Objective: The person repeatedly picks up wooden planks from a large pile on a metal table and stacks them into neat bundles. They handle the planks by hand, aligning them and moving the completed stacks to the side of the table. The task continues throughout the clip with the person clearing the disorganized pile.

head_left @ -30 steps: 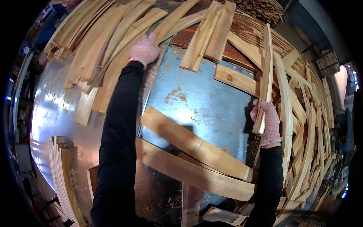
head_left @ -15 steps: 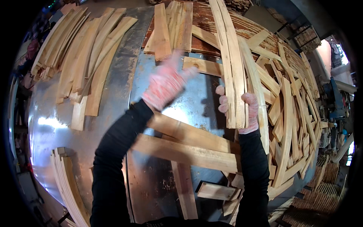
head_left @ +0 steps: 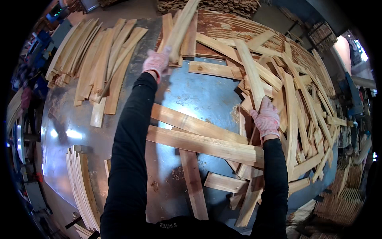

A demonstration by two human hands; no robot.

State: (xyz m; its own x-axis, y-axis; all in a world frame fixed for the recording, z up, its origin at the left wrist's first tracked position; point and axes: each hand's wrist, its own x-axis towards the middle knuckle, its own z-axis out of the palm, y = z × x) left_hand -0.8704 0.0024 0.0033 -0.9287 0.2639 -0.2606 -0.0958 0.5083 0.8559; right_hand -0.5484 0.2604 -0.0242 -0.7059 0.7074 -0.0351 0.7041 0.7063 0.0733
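My left hand (head_left: 156,63), in a pink-and-white knit glove, is closed on the near end of a long wooden board (head_left: 181,32) at the far middle of the metal table. That board slants away over other boards (head_left: 190,36) lying there. To the right, my gloved right hand (head_left: 266,119) grips the near end of another pale board (head_left: 248,65), which points away from me beside the heap. Its fingers are bent over the wood. Two wide boards (head_left: 203,145) lie crosswise between my forearms.
A jumbled heap of boards (head_left: 302,115) covers the table's right side. Sorted rows of boards (head_left: 73,49) lie at the far left, and a stack (head_left: 81,183) stands near left. Short offcuts (head_left: 225,182) lie by my right forearm. The metal table (head_left: 59,115) shows bare at left.
My left hand was open and blurred; now it holds a board farther away and to the left. The pair of boards in my right hand has separated, and that hand now grips a single board.
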